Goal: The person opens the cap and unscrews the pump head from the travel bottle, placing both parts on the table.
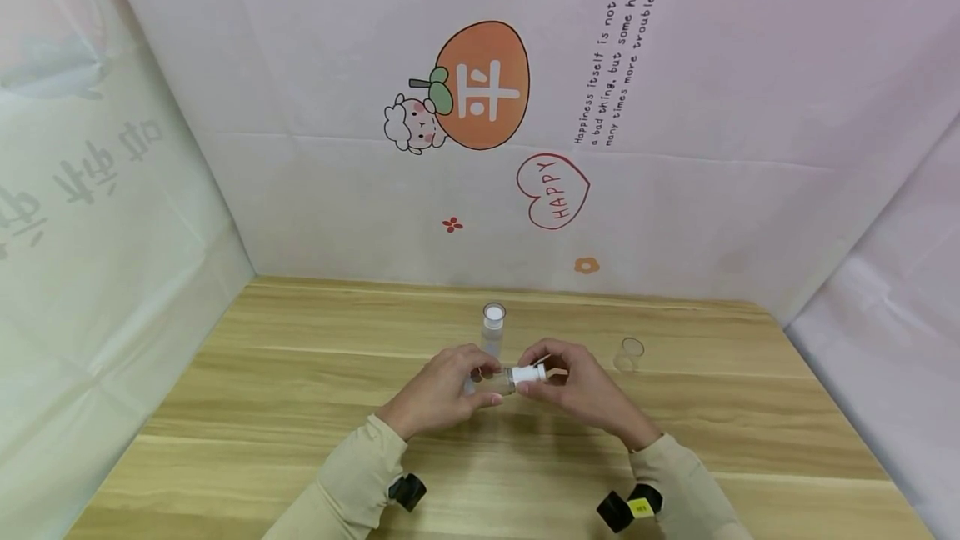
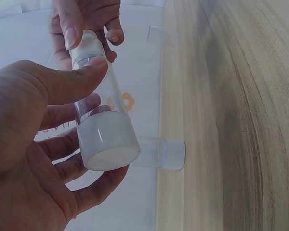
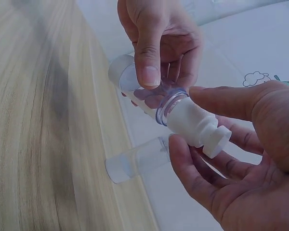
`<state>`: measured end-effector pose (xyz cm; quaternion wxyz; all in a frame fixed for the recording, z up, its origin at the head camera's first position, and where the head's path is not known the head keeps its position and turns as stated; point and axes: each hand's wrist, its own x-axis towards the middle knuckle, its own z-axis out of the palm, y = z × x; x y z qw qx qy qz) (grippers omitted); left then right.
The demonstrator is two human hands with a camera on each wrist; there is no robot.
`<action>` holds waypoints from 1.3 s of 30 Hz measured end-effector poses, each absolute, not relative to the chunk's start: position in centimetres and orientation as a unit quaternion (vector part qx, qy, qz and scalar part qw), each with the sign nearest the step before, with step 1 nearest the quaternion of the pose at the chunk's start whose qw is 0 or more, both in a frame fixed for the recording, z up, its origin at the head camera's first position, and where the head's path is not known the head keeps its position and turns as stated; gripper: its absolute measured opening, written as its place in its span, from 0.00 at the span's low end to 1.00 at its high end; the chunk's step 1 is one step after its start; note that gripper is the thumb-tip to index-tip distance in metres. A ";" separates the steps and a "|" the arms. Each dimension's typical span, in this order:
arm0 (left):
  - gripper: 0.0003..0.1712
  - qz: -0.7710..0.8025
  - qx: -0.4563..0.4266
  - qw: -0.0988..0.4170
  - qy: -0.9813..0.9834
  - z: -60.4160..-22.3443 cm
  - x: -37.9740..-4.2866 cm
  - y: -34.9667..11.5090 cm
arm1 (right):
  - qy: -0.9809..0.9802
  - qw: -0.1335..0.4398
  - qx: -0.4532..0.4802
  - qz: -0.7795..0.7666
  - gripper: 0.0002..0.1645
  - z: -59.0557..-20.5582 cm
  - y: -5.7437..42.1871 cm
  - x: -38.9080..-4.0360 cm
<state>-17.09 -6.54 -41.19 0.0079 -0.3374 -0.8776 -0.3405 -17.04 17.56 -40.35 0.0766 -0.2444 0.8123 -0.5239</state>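
Note:
A clear cylindrical bottle with a white base [image 2: 108, 139] is held above the table, tilted nearly sideways. My left hand [image 1: 442, 390] grips its body, thumb along one side and fingers round the other. At the neck end sits a white pump top [image 3: 192, 120], which my right hand [image 1: 581, 386] pinches between thumb and fingers. In the right wrist view the pump collar meets the bottle's clear rim [image 3: 167, 106]. The bottle's white base points toward the left palm.
A second clear bottle with a white part [image 1: 492, 332] stands upright on the wooden table [image 1: 300, 407], just beyond the hands. A clear open-ended cap [image 1: 628, 354] stands farther right. A printed cloth [image 1: 337, 207] rises along the table's back edge.

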 end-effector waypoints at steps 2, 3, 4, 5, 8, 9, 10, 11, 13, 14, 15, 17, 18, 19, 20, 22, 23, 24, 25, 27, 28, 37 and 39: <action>0.19 -0.340 -0.334 0.003 -0.879 -41.2 -17.1 -6.6 | 0.806 0.074 -0.249 -0.531 0.12 -40.3 17.5 -17.0; 0.19 -0.339 -0.332 0.001 -0.880 -41.1 -17.1 -6.6 | 0.803 0.071 -0.254 -0.534 0.12 -40.3 17.5 -17.0; 0.19 -0.339 -0.330 0.000 -0.881 -41.1 -17.1 -6.6 | 0.801 0.068 -0.256 -0.537 0.11 -40.3 17.5 -17.0; 0.19 -0.338 -0.329 -0.002 -0.882 -41.1 -17.2 -6.6 | 0.799 0.065 -0.260 -0.539 0.11 -40.3 17.5 -17.0; 0.19 -0.341 -0.328 -0.006 -0.881 -41.1 -17.2 -6.7 | 0.796 0.052 -0.271 -0.538 0.11 -40.3 17.5 -16.9; 0.19 -0.342 -0.327 -0.007 -0.881 -41.2 -17.2 -6.7 | 0.796 0.048 -0.274 -0.538 0.11 -40.3 17.5 -16.9; 0.19 -0.344 -0.326 -0.008 -0.881 -41.2 -17.2 -6.7 | 0.797 0.045 -0.274 -0.536 0.11 -40.3 17.5 -16.9; 0.19 -0.344 -0.325 -0.010 -0.881 -41.2 -17.2 -6.8 | 0.798 0.042 -0.275 -0.534 0.11 -40.4 17.6 -16.9; 0.19 -0.345 -0.321 -0.011 -0.882 -41.2 -17.2 -6.9 | 0.798 0.038 -0.276 -0.534 0.12 -40.4 17.6 -16.9; 0.19 -0.344 -0.319 -0.012 -0.883 -41.3 -17.2 -7.0 | 0.798 0.037 -0.275 -0.535 0.12 -40.4 17.7 -16.9; 0.19 -0.344 -0.317 -0.013 -0.884 -41.3 -17.2 -7.0 | 0.799 0.036 -0.274 -0.535 0.12 -40.4 17.7 -16.9; 0.19 -0.343 -0.313 -0.011 -0.886 -41.3 -17.2 -7.2 | 0.799 0.034 -0.269 -0.537 0.13 -40.4 17.9 -16.9; 0.19 -0.343 -0.311 -0.010 -0.886 -41.3 -17.2 -7.3 | 0.799 0.034 -0.266 -0.538 0.13 -40.4 18.0 -16.9; 0.19 -0.342 -0.309 -0.009 -0.887 -41.4 -17.2 -7.4 | 0.800 0.034 -0.261 -0.539 0.14 -40.4 18.1 -16.9; 0.19 -0.344 -0.307 -0.007 -0.887 -41.4 -17.2 -7.5 | 0.802 0.033 -0.256 -0.539 0.14 -40.4 18.2 -17.0; 0.19 -0.349 -0.304 -0.004 -0.886 -41.4 -17.2 -7.7 | 0.806 0.032 -0.244 -0.538 0.15 -40.4 18.3 -17.1; 0.19 -0.351 -0.303 -0.002 -0.886 -41.5 -17.2 -7.9 | 0.810 0.031 -0.236 -0.536 0.15 -40.5 18.4 -17.1; 0.19 -0.354 -0.300 -0.002 -0.886 -41.5 -17.2 -8.0 | 0.812 0.031 -0.229 -0.535 0.16 -40.5 18.5 -17.2; 0.18 -0.356 -0.298 -0.001 -0.886 -41.5 -17.2 -8.1 | 0.816 0.030 -0.222 -0.532 0.16 -40.6 18.6 -17.3; 0.18 -0.360 -0.293 0.000 -0.886 -41.5 -17.2 -8.3 | 0.825 0.026 -0.209 -0.525 0.16 -40.9 18.7 -17.5; 0.18 -0.361 -0.290 0.000 -0.886 -41.5 -17.2 -8.4 | 0.828 0.023 -0.203 -0.521 0.17 -41.0 18.7 -17.6; 0.18 -0.376 -0.279 0.008 -0.884 -41.5 -17.0 -9.1 | 0.859 -0.016 -0.179 -0.479 0.18 -43.0 18.6 -19.2; 0.18 -0.381 -0.274 0.008 -0.883 -41.5 -16.9 -9.2 | 0.866 -0.022 -0.172 -0.469 0.18 -43.5 18.5 -19.6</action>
